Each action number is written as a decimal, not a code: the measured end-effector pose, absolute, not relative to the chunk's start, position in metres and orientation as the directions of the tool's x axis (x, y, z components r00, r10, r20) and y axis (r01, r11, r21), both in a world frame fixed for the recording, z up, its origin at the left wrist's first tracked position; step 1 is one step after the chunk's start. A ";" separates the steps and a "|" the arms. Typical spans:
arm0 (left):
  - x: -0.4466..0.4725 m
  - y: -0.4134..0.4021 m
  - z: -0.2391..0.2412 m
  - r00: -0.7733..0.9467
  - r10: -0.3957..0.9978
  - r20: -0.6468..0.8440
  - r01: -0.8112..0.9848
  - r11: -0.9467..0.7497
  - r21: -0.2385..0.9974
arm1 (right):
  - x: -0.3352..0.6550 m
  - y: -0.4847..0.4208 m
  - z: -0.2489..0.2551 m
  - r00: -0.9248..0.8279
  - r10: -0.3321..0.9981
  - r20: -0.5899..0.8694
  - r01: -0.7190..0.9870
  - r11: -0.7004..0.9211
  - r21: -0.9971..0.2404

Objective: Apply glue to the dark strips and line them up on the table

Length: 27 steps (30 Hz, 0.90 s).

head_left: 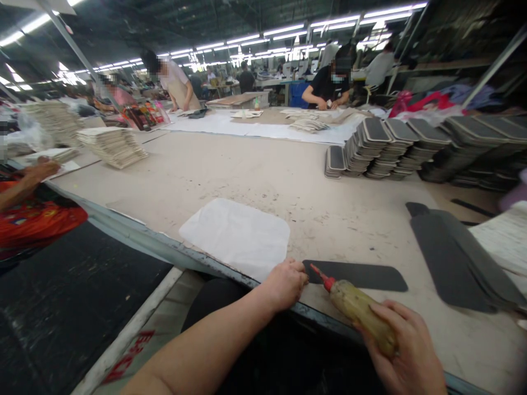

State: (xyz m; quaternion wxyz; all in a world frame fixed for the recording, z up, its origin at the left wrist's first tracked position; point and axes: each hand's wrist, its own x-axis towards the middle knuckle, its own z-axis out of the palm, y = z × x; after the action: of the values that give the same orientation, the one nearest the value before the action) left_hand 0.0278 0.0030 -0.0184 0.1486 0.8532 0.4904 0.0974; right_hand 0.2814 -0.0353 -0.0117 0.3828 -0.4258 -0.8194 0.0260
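My right hand [405, 348] is wrapped round a yellowish glue bottle [360, 312] whose red nozzle points at the left end of a narrow dark strip [362, 276] lying flat near the table's front edge. My left hand [286, 283] is closed, its fingertips pressing on the strip's left end. A white rounded sheet [239, 237] lies just left of the strip, beside my left hand.
A fan of larger dark pieces [453, 258] lies at the right. Stacks of dark-edged pads [382, 148] stand behind. White stacks [113, 145] sit far left. A person's arm in a red sleeve [28, 216] is at the left; other people work at the far end.
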 end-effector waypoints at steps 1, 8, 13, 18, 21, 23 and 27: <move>0.028 0.003 -0.018 0.497 0.868 0.011 0.811 -0.469 0.350 | 0.280 -0.035 -0.012 -0.351 0.717 0.602 0.675 0.640 -0.367; 0.028 0.004 -0.021 0.504 0.863 0.029 0.809 -0.483 0.335 | 0.277 -0.037 -0.017 -0.402 0.716 0.570 0.669 0.655 -0.351; 0.029 0.003 -0.018 0.504 0.864 0.020 0.814 -0.482 0.324 | 0.276 -0.037 -0.017 -0.447 0.712 0.542 0.652 0.674 -0.348; 0.029 0.003 -0.015 0.479 0.877 0.017 0.823 -0.456 0.339 | 0.278 -0.040 -0.014 -0.478 0.705 0.525 0.638 0.689 -0.344; 0.028 0.003 -0.017 0.483 0.875 0.023 0.819 -0.461 0.342 | 0.284 -0.043 -0.013 -0.468 0.722 0.510 0.676 0.664 -0.319; 0.028 0.003 -0.019 0.475 0.879 0.031 0.821 -0.456 0.343 | 0.289 -0.043 -0.011 -0.451 0.735 0.507 0.711 0.639 -0.294; 0.029 0.003 -0.018 0.449 0.893 0.035 0.832 -0.432 0.347 | 0.300 -0.042 -0.004 -0.407 0.750 0.522 0.767 0.591 -0.250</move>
State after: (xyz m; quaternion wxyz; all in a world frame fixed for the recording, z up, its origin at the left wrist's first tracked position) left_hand 0.0289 0.0032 -0.0177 0.1413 0.8394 0.5137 0.1073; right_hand 0.2997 -0.0420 -0.0042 0.3034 -0.4520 -0.8387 -0.0142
